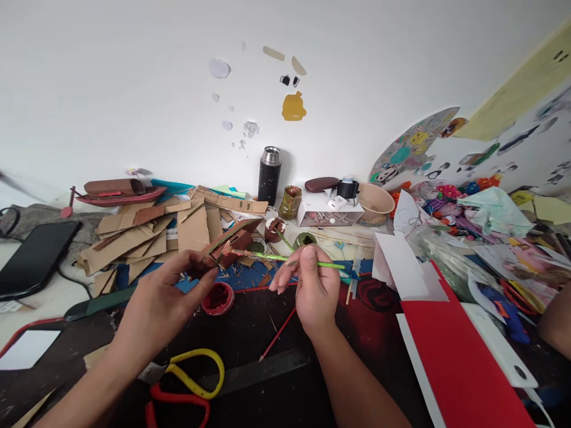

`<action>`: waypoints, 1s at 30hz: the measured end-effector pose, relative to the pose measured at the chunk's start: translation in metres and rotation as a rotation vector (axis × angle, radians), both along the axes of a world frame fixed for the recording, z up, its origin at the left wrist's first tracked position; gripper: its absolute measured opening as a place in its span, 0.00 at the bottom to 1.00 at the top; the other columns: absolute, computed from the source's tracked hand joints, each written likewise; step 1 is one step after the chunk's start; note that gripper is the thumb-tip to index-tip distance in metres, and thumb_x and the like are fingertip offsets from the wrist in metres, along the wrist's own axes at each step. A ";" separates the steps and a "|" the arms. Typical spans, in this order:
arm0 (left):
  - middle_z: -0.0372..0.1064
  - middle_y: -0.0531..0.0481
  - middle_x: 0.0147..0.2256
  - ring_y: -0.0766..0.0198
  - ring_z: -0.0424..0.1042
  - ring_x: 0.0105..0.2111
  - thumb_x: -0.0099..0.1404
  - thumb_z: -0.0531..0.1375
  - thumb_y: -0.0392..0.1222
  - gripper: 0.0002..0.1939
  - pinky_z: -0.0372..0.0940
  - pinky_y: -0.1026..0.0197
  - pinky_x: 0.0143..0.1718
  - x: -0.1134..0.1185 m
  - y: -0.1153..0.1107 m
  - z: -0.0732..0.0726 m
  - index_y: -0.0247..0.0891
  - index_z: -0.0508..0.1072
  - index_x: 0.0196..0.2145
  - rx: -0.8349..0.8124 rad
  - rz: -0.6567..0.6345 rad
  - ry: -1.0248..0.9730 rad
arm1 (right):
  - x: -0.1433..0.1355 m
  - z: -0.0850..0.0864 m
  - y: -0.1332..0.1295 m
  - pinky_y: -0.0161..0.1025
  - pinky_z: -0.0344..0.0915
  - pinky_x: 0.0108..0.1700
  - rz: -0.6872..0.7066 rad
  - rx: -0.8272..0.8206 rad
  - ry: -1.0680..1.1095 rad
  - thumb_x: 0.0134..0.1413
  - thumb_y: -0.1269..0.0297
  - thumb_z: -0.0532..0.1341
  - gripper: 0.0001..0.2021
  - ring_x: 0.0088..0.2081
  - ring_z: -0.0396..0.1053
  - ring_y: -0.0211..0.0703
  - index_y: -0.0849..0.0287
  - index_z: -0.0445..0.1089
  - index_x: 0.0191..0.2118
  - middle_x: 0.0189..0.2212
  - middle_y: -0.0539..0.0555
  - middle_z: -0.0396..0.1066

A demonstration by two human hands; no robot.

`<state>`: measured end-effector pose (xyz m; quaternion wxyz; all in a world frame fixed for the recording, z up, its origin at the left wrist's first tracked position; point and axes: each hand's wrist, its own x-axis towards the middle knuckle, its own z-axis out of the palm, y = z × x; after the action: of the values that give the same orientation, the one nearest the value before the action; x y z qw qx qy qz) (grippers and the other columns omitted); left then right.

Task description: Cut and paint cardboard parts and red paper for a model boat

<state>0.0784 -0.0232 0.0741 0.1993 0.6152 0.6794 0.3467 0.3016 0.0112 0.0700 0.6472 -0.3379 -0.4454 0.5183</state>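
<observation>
My left hand has its thumb and fingertips pinched on a small dark piece, mostly hidden by the fingers. A green-handled paintbrush lies across my right hand, gripped with the thumb. Its paint-smeared bristles point left, close to the small piece; whether they touch it I cannot tell. Just behind the brush tip is a brown boat-shaped model part with a greenish edge. A round pot of red paint sits below, between my hands.
Yellow-and-red scissors and a metal ruler lie in front. Cardboard scraps and a red model boat are at left. Behind stand a black thermos and a murky jar. Red card lies right, near another person's arm.
</observation>
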 end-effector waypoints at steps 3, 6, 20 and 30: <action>0.81 0.52 0.34 0.57 0.78 0.33 0.67 0.63 0.58 0.14 0.68 0.59 0.34 0.000 0.000 0.000 0.46 0.77 0.36 0.013 -0.010 0.004 | 0.000 0.000 0.000 0.33 0.66 0.19 0.001 -0.003 -0.004 0.68 0.38 0.66 0.25 0.17 0.72 0.40 0.56 0.71 0.31 0.17 0.47 0.71; 0.82 0.53 0.35 0.57 0.79 0.33 0.67 0.62 0.57 0.13 0.69 0.59 0.36 0.000 -0.001 0.000 0.47 0.77 0.36 0.007 -0.014 0.014 | 0.000 0.000 0.002 0.32 0.67 0.19 -0.046 -0.017 0.024 0.66 0.37 0.67 0.26 0.18 0.74 0.41 0.56 0.71 0.31 0.18 0.47 0.72; 0.80 0.54 0.31 0.60 0.74 0.27 0.65 0.64 0.53 0.10 0.67 0.61 0.33 0.005 -0.001 0.004 0.47 0.78 0.34 0.063 -0.014 0.000 | 0.002 -0.004 0.004 0.31 0.67 0.18 -0.035 0.028 0.032 0.70 0.40 0.66 0.24 0.17 0.74 0.39 0.57 0.71 0.33 0.17 0.46 0.71; 0.82 0.54 0.33 0.57 0.78 0.31 0.65 0.64 0.58 0.13 0.66 0.61 0.33 0.000 -0.002 -0.002 0.47 0.79 0.37 -0.027 0.017 -0.024 | 0.004 -0.007 0.005 0.31 0.67 0.18 -0.057 0.017 0.023 0.70 0.40 0.65 0.25 0.17 0.74 0.39 0.57 0.71 0.32 0.17 0.46 0.71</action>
<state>0.0783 -0.0256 0.0717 0.2130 0.6025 0.6867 0.3464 0.3055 0.0160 0.0629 0.6696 -0.3390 -0.4327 0.4994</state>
